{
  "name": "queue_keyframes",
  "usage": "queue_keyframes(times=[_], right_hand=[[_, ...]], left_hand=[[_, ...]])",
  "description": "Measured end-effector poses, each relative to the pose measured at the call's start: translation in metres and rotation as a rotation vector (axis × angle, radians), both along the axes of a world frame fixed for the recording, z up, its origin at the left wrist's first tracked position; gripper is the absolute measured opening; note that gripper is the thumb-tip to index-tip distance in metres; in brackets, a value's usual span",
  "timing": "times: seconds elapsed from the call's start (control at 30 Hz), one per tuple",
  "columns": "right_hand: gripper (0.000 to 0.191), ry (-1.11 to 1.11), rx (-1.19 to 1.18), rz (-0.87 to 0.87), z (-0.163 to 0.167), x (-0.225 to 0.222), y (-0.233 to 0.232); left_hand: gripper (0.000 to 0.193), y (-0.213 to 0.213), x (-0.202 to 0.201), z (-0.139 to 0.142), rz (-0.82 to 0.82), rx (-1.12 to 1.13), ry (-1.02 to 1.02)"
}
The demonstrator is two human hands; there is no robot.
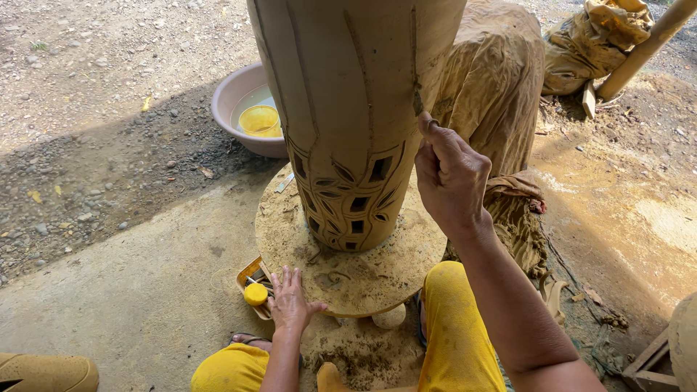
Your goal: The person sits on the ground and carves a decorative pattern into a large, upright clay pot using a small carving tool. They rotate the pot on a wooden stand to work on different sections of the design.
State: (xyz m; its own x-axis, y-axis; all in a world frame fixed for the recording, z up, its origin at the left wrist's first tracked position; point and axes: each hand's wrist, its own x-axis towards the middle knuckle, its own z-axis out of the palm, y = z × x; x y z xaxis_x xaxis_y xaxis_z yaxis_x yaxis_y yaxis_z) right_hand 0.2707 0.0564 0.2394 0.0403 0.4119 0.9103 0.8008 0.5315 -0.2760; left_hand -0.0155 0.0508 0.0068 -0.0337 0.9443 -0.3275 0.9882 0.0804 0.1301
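Note:
A tall unfired clay vase point(348, 109) with carved lines and cut-out openings near its base stands on a round clay-crusted turntable point(348, 272). My right hand point(450, 178) is closed around a thin carving tool point(418, 101) whose tip touches a vertical groove on the vase's right side. My left hand point(290, 301) rests flat, fingers spread, on the near left rim of the turntable. My knees in yellow trousers point(454, 327) flank the turntable's base.
A pink basin point(236, 94) holding water and a yellow bowl point(259, 120) sits behind the vase at left. A small yellow tray with a yellow sponge point(255, 293) lies by my left hand. Clay-stained cloths point(501, 80) are heaped at right on gravel ground.

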Motion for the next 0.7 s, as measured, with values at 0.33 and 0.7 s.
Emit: queue_keyframes(times=[0.33, 0.7], right_hand=[[0.036, 0.007, 0.039, 0.005, -0.019, -0.007, -0.002], [0.037, 0.081, -0.038, -0.001, -0.052, -0.015, -0.005]], left_hand=[[0.131, 0.003, -0.004, -0.004, -0.012, 0.021, -0.008], [0.13, 0.004, -0.005, -0.006, -0.008, 0.042, -0.029]])
